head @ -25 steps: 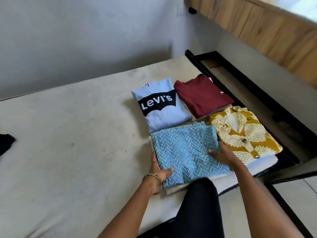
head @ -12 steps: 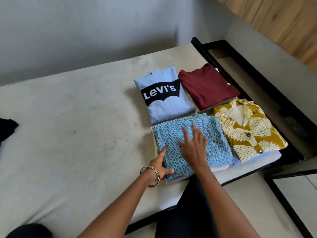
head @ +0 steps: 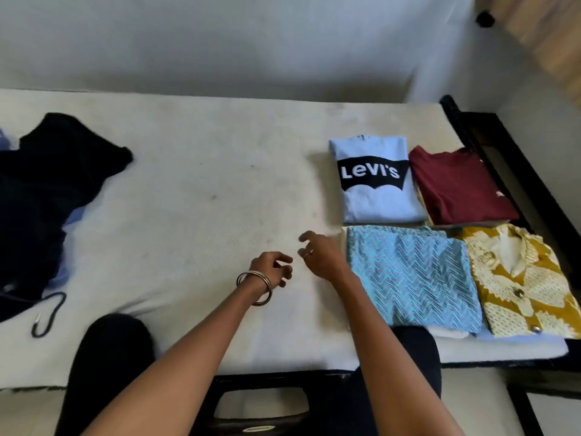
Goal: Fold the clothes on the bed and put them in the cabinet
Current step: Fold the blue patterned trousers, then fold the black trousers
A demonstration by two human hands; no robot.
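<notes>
now left hand (head: 273,268), right hand (head: 320,258) loosely curled, empty.

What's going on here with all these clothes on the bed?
A person is folding laundry. Four folded pieces lie together on the bed: a blue Levi's shirt, a maroon shirt, a zigzag cloth and a yellow shirt. The left hand and right hand hold nothing. A black garment lies unfolded.

Single head-worn wide-angle view, looking forward and down across the cream mattress bed (head: 188,199) toward the pale grey wall (head: 220,42). Forearms enter from lower frame, near the lens. Folded garments sit right of centre; frame edges curve.
</notes>
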